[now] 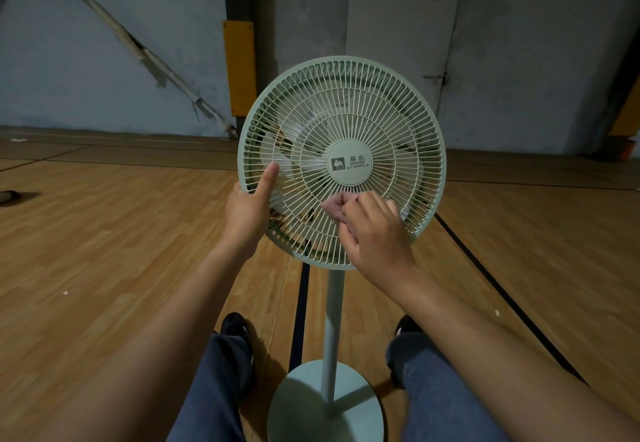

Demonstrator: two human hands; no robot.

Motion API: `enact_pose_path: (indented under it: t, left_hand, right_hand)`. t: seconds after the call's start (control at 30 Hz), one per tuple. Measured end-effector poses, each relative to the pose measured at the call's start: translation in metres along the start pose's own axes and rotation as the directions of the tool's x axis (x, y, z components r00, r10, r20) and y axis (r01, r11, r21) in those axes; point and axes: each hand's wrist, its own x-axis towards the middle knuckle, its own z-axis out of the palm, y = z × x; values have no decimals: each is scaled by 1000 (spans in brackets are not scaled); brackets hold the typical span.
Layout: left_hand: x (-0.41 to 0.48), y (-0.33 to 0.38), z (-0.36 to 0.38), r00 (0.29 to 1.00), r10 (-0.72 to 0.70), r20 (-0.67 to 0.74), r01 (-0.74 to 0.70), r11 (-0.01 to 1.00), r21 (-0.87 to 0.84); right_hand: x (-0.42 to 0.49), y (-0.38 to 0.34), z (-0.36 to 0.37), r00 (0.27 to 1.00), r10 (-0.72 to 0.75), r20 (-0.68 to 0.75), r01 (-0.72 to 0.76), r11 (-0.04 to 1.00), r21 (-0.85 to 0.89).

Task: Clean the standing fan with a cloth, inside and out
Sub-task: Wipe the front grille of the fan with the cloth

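Fingers (349,211) of right hand (372,233) press cloth (334,207) on fan grille (381,123).

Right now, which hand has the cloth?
The right hand, low on the front grille, pinches the pink cloth against the wires. The left hand has none; it grips the grille's left rim.

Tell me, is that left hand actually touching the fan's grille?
Touching: the head view shows the left hand gripping the front grille rim, thumb lying across its wires.
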Motion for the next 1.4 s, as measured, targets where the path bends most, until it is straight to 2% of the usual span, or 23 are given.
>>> enact_pose_path:
  t: [0.17, 0.37, 0.5, 0.87, 1.1, 1.4]
  left_hand:
    - [3, -3, 2, 1000, 12, -23, -11, 999, 36]
    - [4, -5, 4, 999, 19, -49, -16, 998, 61]
    - [4, -3, 2, 999, 17, -30, -16, 999, 47]
    - [4, -4, 0, 1000, 12, -20, -11, 999, 43]
    - [1, 0, 0, 1000, 3, -8, -3, 999, 39]
    - [-4, 2, 4, 999, 28, -31, -24, 994, 106]
  right_hand:
    - [-45, -9, 9, 995, -50, 82, 45, 997, 59]
    - [-67, -15, 16, 992, -78, 103, 71, 995, 70]
    - [-52, -10, 12, 989, -103, 111, 98, 994, 42]
    - [21, 4, -4, 998, -55, 40, 58, 995, -84]
    - [22, -8, -3, 1000, 17, 6, -16, 999, -49]
    - [-40, -39, 12, 978, -166, 128, 156, 984, 84]
